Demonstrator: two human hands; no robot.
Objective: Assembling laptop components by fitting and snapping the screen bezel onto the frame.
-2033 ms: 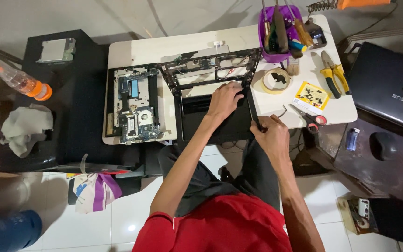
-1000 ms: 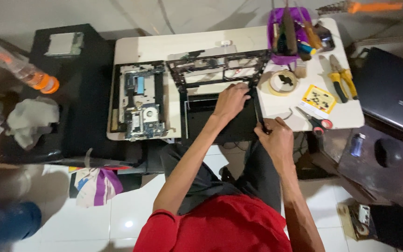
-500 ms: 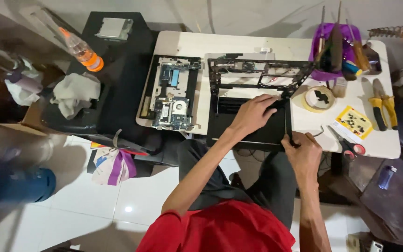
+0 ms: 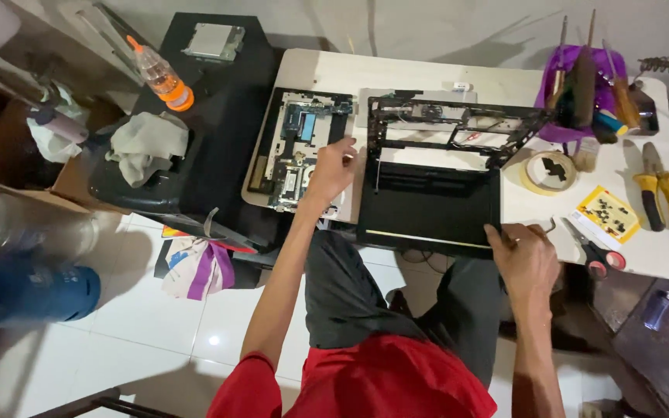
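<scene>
Black flat laptop panel (image 4: 427,209) is gripped at its corner by the right hand (image 4: 526,259); left hand (image 4: 333,169), fingers loosely curled, rests on the exposed green-and-silver laptop motherboard base (image 4: 292,147).

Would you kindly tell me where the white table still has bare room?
The white table is bare along its far edge, behind the open laptop base and black frame. The right end is crowded: purple tool cup, tape roll, pliers, scissors.

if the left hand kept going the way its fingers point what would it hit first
Probably the left edge of the black laptop frame: the left hand sits over the opened laptop base with fingers aimed up and right toward it. Its height above the table is unclear.
</scene>
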